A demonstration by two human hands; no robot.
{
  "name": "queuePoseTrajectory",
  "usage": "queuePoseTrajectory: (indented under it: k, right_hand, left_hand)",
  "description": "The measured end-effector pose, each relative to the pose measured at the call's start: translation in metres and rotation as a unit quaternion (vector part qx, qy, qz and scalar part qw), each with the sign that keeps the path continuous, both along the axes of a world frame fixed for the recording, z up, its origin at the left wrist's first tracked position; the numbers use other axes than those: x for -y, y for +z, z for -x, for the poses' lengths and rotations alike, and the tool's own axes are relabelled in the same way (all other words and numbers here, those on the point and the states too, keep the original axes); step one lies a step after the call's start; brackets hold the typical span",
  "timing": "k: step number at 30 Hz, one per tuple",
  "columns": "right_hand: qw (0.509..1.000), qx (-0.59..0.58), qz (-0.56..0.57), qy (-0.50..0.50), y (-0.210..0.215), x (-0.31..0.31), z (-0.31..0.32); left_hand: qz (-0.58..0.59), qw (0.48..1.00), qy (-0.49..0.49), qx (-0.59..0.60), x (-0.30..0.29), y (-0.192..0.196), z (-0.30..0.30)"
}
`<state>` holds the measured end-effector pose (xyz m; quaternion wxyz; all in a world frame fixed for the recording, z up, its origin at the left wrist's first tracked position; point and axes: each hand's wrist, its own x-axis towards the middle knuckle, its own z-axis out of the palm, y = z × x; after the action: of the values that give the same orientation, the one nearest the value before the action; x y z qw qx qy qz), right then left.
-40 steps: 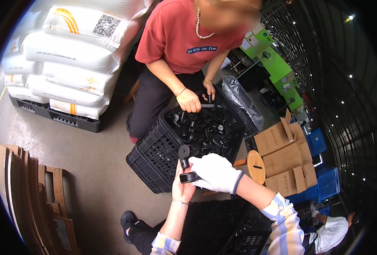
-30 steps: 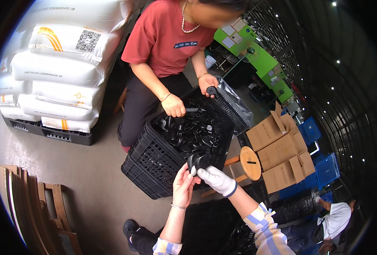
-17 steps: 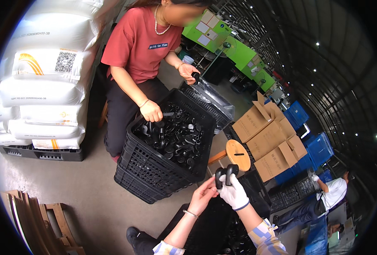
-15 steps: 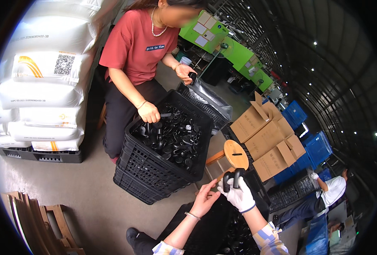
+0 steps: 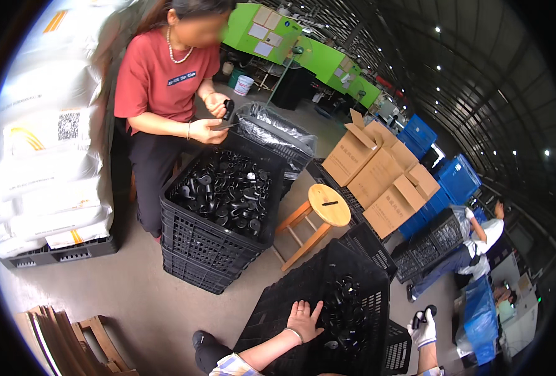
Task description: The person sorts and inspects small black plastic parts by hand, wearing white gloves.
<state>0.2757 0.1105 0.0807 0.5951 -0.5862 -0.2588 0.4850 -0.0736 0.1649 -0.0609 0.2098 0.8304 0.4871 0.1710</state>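
Note:
My bare left hand [image 5: 304, 321], a bracelet at its wrist, is open with fingers spread. It lies over a large black plastic crate [image 5: 276, 313], beside a heap of small black plastic parts [image 5: 344, 307]; I cannot tell if it touches them. My right hand [image 5: 424, 333], in a white glove, is to the right of the crate. Its fingers are closed around rounded black plastic parts [image 5: 419, 319], which stick out above the glove.
Across from me, a person in a red shirt [image 5: 158, 81] holds a black part over another crate [image 5: 212, 250] full of parts. A wooden stool [image 5: 329, 210] bears a thin dark tool. Cardboard boxes [image 5: 372, 169], blue bins [image 5: 456, 178] and white sacks [image 5: 46, 135] stand around.
My hands have moved apart: the left down over the crate, fingers spreading, the right away to the right with the black parts. The other person's hands have come together above their crate.

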Motion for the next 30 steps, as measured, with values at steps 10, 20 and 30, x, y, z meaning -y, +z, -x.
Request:
queuePoseTrajectory:
  k: [10, 20, 30]
  right_hand:
    - [0.955, -0.154, 0.130, -0.216, -0.116, 0.188, -0.098]
    - [0.947, -0.159, 0.147, -0.236, -0.128, 0.219, -0.044]
    - [0.914, -0.225, 0.151, -0.301, -0.241, 0.313, -0.055]
  left_hand:
    - [0.039, 0.984, 0.065, -0.164, 0.010, 0.004, -0.017]
    - [0.055, 0.976, 0.131, -0.166, -0.001, 0.015, 0.001]
    - [0.031, 0.983, 0.097, -0.155, 0.001, 0.012, -0.009]
